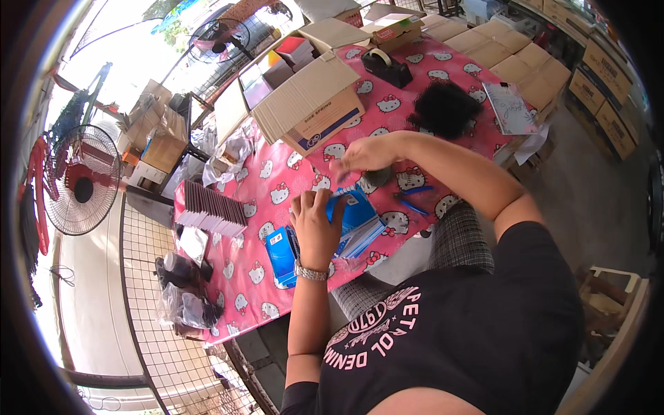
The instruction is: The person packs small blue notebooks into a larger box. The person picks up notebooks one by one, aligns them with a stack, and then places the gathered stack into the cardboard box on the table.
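Left hand on the blue booklets, right hand just past their far edge

The blue booklet stack [356, 211] lies close to the near edge of the table [252, 297], with another blue booklet [280, 256] beside it on the left, its long axis running roughly from that edge inward. The left hand [316, 232] is nearer: it lies between and partly over both, thumb spread from the bent fingers and reaching toward the stack's cover; whether they pinch anything is hidden. The right hand [370, 153] hangs farther from the near edge, so the stack lies from its fingertips back toward that edge. Those fingers point toward the table's left side, but blur makes it impossible to tell whether they hold something. A blue-handled tool [415, 206] lies right of the stack, also toward the near edge
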Motion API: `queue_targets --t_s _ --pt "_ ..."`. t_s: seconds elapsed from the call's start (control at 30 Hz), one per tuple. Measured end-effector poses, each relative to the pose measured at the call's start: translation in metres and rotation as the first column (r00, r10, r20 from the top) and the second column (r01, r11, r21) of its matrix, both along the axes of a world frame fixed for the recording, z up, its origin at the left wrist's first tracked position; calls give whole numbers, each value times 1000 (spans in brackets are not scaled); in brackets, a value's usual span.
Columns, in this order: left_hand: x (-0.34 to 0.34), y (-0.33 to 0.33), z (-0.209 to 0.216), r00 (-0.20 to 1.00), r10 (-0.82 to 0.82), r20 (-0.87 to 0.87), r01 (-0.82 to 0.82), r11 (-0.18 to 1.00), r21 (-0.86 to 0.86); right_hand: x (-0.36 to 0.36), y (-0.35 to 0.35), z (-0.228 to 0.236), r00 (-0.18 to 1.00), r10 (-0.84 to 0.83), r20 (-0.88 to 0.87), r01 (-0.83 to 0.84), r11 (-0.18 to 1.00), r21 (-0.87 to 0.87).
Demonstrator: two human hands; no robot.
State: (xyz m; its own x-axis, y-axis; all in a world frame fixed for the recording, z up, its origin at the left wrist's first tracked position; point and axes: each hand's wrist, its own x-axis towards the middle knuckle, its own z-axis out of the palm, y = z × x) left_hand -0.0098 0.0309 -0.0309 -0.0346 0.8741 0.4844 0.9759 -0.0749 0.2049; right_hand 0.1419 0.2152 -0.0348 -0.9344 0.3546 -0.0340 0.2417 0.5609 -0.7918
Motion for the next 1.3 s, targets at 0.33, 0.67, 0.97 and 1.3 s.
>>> queue_targets --t_s 0.33,0.67,0.97,1.3 --pt "3 4 2 999 33 5 -33 998 -45 18 -72 28 957 -132 -258 269 738 619" --pt "1 2 5 1000 6 1 -6 999 -40 17 -76 20 937 -82 -341 261 811 523" --pt "5 3 6 988 -110 112 101 991 84 13 37 -112 816 -573 75 538 800 266" --pt "-10 -4 1 989 -53 141 41 995 86 28 5 -11 904 -42 -425 -298 650 -699"
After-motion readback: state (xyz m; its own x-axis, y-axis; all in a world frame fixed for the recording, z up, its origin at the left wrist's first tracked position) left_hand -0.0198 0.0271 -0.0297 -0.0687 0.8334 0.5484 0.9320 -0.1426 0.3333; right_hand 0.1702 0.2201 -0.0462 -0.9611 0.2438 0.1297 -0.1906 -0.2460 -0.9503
